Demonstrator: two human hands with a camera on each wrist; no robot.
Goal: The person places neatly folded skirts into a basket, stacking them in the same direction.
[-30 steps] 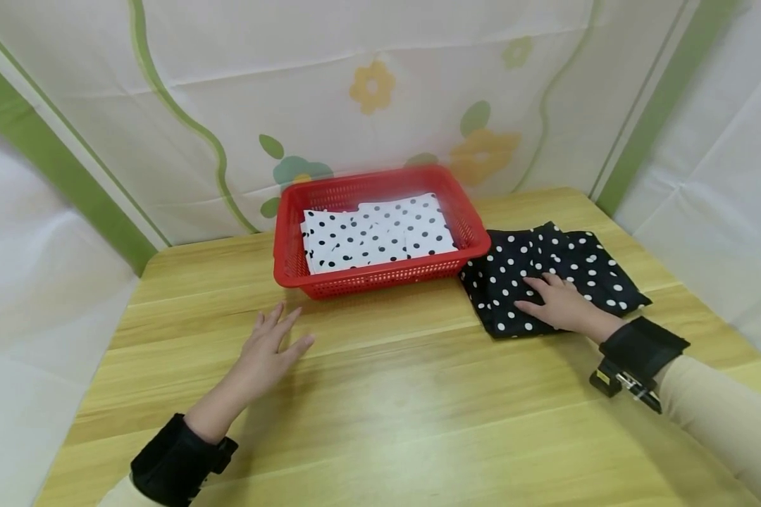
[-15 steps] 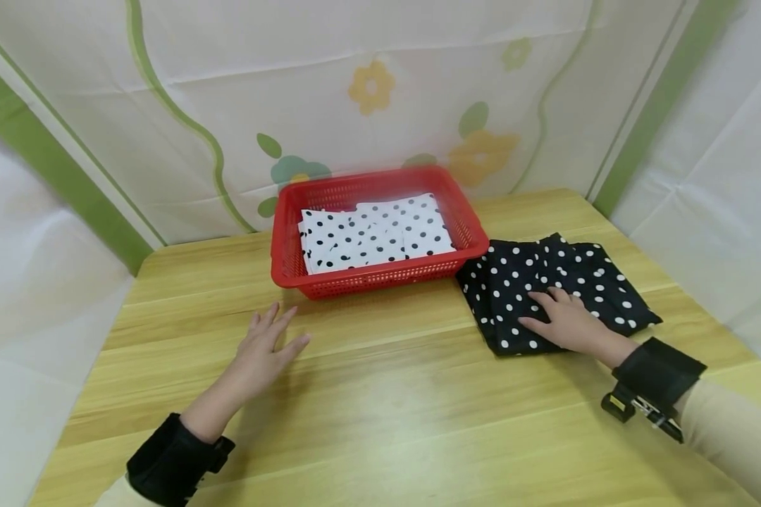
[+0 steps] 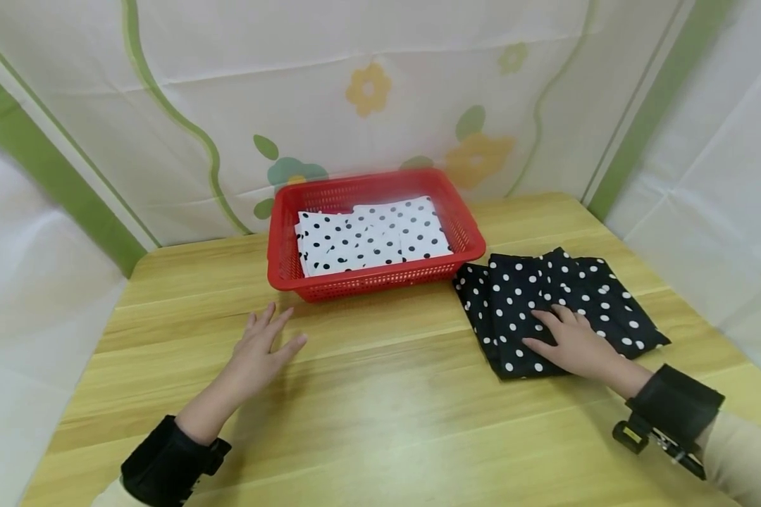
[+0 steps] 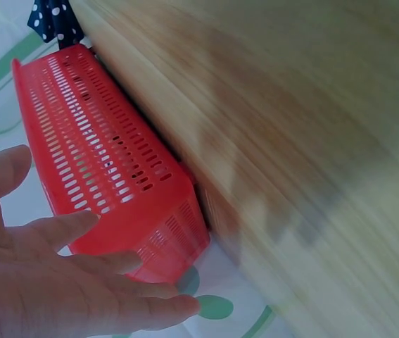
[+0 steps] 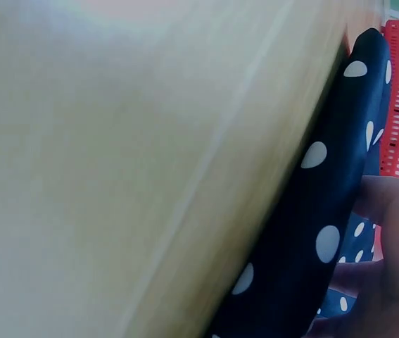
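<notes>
On the wooden table, before floral curtains, right hand presses flat on spotted cloth.

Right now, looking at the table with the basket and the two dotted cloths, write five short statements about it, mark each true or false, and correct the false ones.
1. The right hand lies flat on the black cloth with white dots. True.
2. The red basket is empty. False: a folded white cloth with black dots lies in it.
3. The left hand grips the basket's rim. False: it is open over the wooden table, short of the basket, holding nothing.
4. The black cloth lies on the table beside the basket, not in it. True.
5. The black cloth lies to the left of the basket. False: it lies to its right.
</notes>
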